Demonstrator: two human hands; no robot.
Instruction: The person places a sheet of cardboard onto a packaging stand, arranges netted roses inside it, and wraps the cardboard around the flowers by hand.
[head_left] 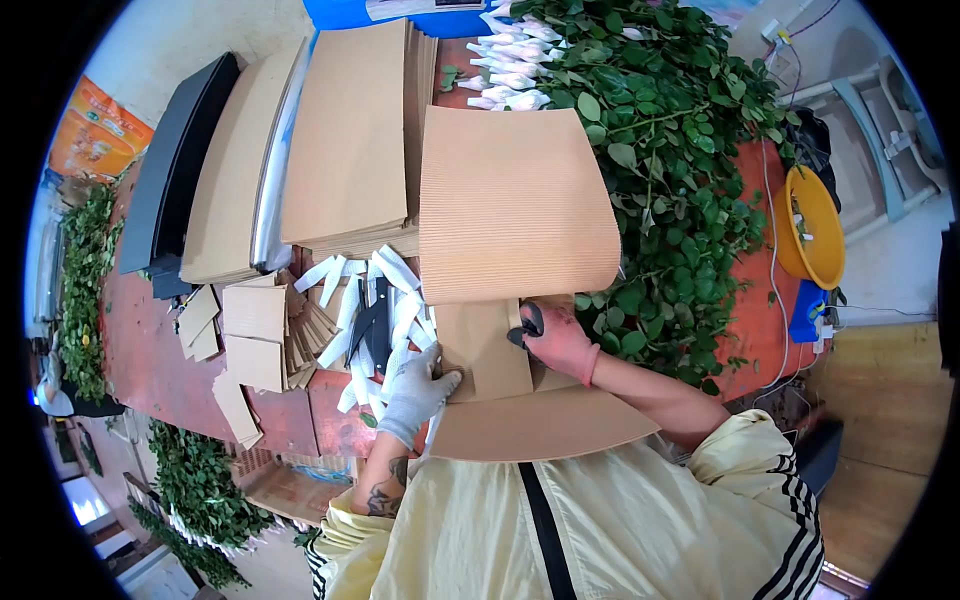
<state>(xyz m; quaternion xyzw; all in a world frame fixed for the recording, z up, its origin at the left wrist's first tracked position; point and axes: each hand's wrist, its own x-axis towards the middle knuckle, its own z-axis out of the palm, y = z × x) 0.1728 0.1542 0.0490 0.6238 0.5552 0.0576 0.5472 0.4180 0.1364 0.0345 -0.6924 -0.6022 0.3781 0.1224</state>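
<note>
In front of me, a ribbed cardboard sheet [515,205] stands with its upper part raised, and its near flap [540,425] lies against my jacket. Between these two parts sits a smaller brown cardboard panel [480,345]. My right hand [555,343], in a red glove with dark fingertips, is closed on the panel's right side, its fingers curled over the edge. At the left edge is my left hand [413,390] in a grey glove, thumb spread toward the panel and fingers stretched out. White paper strips [345,335] and black strips [372,335] lie just beyond it.
Stacked cardboard sheets [345,130] and a dark stack [180,160] stand at the back left. Small cardboard pieces [255,330] lie nearer. Leafy stems [660,170] with wrapped white heads [515,60] cover the right. A yellow basin [808,230] and white cable [778,290] are farther right.
</note>
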